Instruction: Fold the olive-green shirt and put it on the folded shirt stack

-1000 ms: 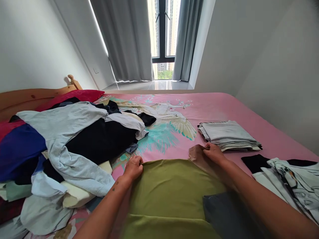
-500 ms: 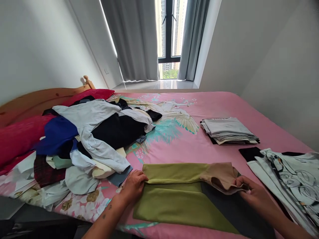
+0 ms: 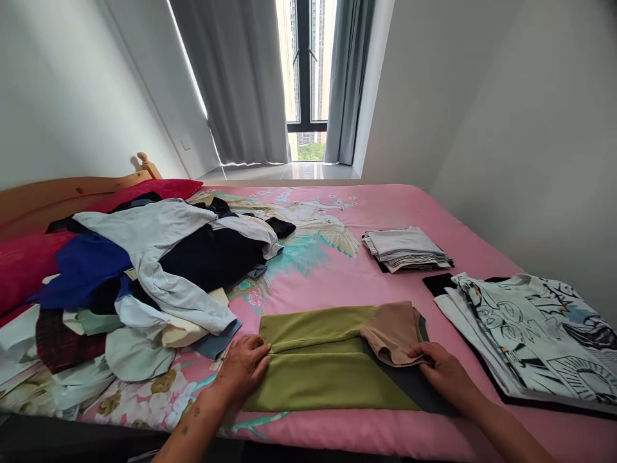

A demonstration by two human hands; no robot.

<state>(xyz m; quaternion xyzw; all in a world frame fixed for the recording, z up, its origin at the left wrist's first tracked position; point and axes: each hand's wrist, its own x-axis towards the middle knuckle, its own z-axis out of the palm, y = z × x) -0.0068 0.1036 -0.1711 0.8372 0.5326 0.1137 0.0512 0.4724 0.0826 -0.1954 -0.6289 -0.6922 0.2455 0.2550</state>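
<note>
Hands are working on a folded garment at the near edge of a bed, seen from a head-worn camera looking forward and down.

Lying flat across the pink floral bedsheet (image 3: 385,283) is an olive-green garment (image 3: 318,376), smooth and matte, folded into a long rectangle with a doubled band along its far edge. A tan fabric panel (image 3: 393,331) is curling over its right end, and a dark grey section (image 3: 414,389) is showing as a wedge beneath it.

The left hand (image 3: 242,368) is resting on the garment's left edge, fingers bent and pinching the fold where the upper layer meets the lower. The right hand (image 3: 442,373) is lying at the right end, fingers curled on the lower hem of the tan panel, gripping it against the grey cloth.

To the left, a loose pile of clothes (image 3: 144,276) is sprawling in soft, crumpled heaps: pale grey-blue, black, royal blue, cream and dark red plaid pieces tangling together. A red pillow (image 3: 22,263) is sitting against a wooden headboard (image 3: 62,193) behind it.

To the right, a small neat stack of folded grey and white cloth (image 3: 405,249) is sitting well apart from the hands. Nearer, a flat folded shirt with a black-and-white comic print (image 3: 525,334) is lying on black fabric.

Beyond the bed, grey curtains (image 3: 241,83) are hanging in soft pleats beside a tall dark-framed window (image 3: 303,71), between plain white walls.
</note>
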